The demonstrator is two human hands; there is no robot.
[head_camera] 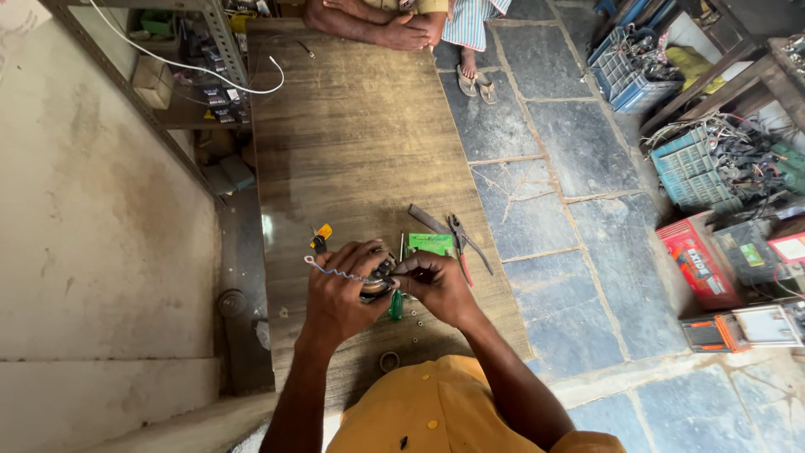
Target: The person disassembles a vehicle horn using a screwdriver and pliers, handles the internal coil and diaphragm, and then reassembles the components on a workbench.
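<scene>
On the table's (352,126) near end, the left hand (340,294) grips a small round motor (379,277), likely hard and heavy, while the right hand (436,285) pinches its edge.

My left hand (335,294) and right hand (436,285) cover most of the small round part (379,275), so I cannot tell what it is. At the top edge the frame cuts off another person's folded arms (377,23) above the elbows.
</scene>
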